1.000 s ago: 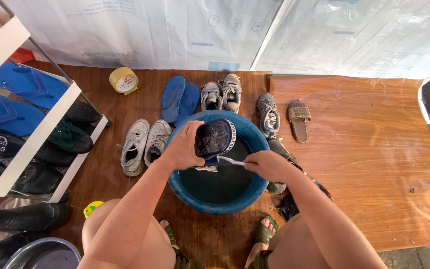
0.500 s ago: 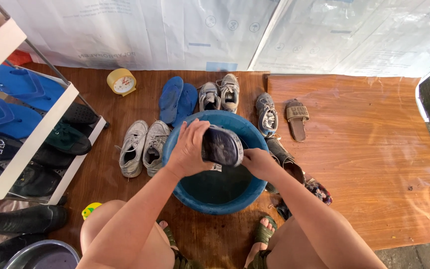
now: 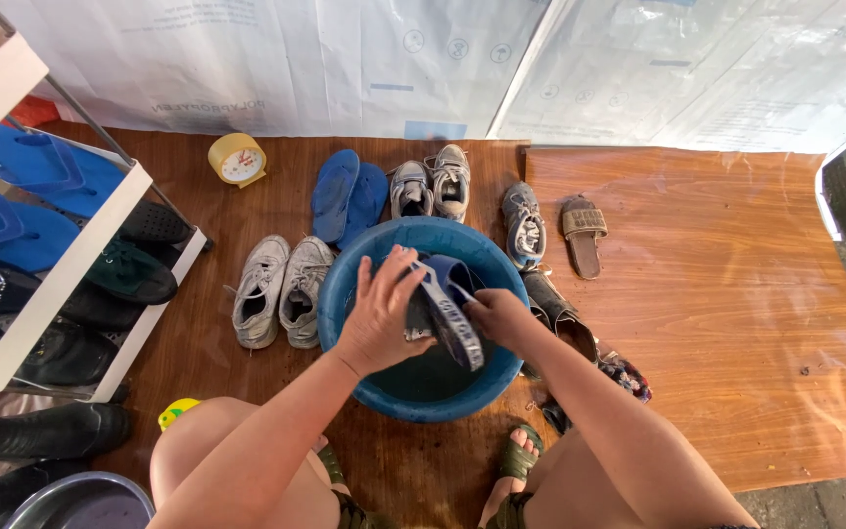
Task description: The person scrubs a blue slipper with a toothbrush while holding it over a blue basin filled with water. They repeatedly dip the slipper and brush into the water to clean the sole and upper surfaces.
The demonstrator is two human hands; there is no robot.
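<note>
A round blue basin point(image 3: 359, 266) stands on the brown wooden floor in front of my knees, with dark water in it. Over the basin my left hand point(image 3: 380, 313) grips a dark blue sandal point(image 3: 449, 313), turned on its edge so its sole side faces right. My right hand point(image 3: 497, 315) presses against the sandal from the right; what it holds is hidden behind the sandal and fingers.
White sneakers point(image 3: 279, 286), blue flip-flops point(image 3: 348, 195), grey sneakers point(image 3: 432, 185), another sneaker point(image 3: 524, 224) and a brown sandal point(image 3: 583, 232) lie around the basin. A yellow clock point(image 3: 238, 159) sits beyond. A shoe rack point(image 3: 61, 269) stands left, a metal bowl point(image 3: 78, 502) bottom left.
The sandal has been turned from lying flat with its upper toward me to standing on its edge. The small brush seen earlier in my right hand is now hidden.
</note>
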